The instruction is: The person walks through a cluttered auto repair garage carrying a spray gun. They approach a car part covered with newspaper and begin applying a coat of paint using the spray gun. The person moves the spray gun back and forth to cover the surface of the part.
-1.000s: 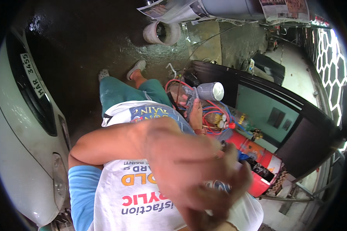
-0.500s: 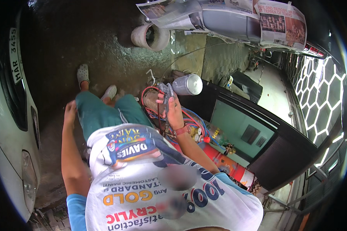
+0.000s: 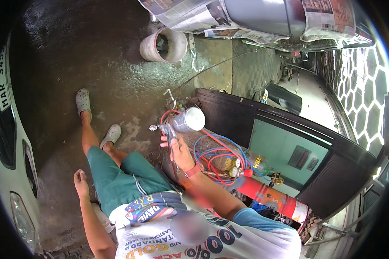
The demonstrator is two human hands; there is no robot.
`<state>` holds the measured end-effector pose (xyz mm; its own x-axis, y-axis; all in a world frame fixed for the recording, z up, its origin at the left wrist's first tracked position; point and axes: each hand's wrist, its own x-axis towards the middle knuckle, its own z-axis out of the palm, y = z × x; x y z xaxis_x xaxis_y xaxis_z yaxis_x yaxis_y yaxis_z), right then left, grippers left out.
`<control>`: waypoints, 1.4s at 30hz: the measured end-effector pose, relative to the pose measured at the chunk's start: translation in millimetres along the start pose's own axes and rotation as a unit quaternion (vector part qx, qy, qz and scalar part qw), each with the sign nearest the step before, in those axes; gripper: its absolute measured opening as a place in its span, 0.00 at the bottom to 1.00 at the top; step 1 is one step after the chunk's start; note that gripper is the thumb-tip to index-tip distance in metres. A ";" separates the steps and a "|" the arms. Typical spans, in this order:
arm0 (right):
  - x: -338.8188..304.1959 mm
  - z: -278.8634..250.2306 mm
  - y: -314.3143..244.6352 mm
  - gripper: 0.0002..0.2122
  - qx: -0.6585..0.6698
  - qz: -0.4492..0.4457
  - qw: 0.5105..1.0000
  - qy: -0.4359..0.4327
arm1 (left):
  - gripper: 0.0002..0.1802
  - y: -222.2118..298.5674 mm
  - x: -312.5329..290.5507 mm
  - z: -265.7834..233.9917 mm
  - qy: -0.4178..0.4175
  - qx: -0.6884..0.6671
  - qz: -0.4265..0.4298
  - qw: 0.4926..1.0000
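Observation:
My right hand (image 3: pixel 180 152) is wrapped round the grip of a grey metal spray gun (image 3: pixel 168 133). A round whitish-grey paint cup (image 3: pixel 189 120) sits on the gun, tilted to the right. A red band circles that wrist. Beside my green shorts on the left, my left hand (image 3: pixel 81 184) hangs with loosely bent fingers and nothing visible in it. Red and blue hoses (image 3: pixel 222 152) lie in loops just right of the gun, by brass gauges (image 3: pixel 234 172).
A red cylinder (image 3: pixel 263 194) lies at the right, near a dark-framed glass panel (image 3: pixel 285 151). Ahead stands a white bucket (image 3: pixel 149 47), next to a grey car part (image 3: pixel 259 17) masked with newspaper (image 3: pixel 194 15). A white car (image 3: pixel 8 172) flanks me on the left. The floor (image 3: pixel 103 64) looks wet.
The spray gun and right hand have moved left and lower in view, the cup with them. My left hand has dropped lower. My feet and the surroundings have shifted as the view turned.

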<state>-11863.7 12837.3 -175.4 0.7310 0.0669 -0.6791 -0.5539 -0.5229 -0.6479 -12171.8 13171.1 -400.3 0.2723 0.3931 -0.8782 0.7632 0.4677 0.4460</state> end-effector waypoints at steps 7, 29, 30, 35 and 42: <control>-46.1 -21.6 60.2 0.29 -0.026 0.017 0.999 0.025 | 0.20 -12.2 -14.1 37.6 -0.043 0.081 0.046 0.995; -49.6 -23.4 88.8 0.30 0.012 -0.039 0.998 0.049 | 0.23 -49.2 -17.8 27.6 -0.016 0.158 0.034 0.987; -46.9 -22.4 87.8 0.30 0.011 -0.026 0.998 0.049 | 0.23 -43.0 -15.6 30.7 -0.017 0.154 0.025 0.988; -36.4 -14.5 90.3 0.30 0.018 -0.012 0.999 0.046 | 0.23 -28.3 -11.8 32.4 -0.010 0.161 0.042 0.986; -28.1 -4.7 95.8 0.29 0.033 -0.026 0.998 0.050 | 0.19 -38.6 -9.0 26.6 -0.009 0.130 0.033 0.991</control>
<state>-11935.5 12781.4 -216.8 0.7942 0.0063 -0.6076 -0.5360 -0.4638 -0.7054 -12188.2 13128.5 -414.2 0.3362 0.4002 -0.8526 0.8675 0.2208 0.4457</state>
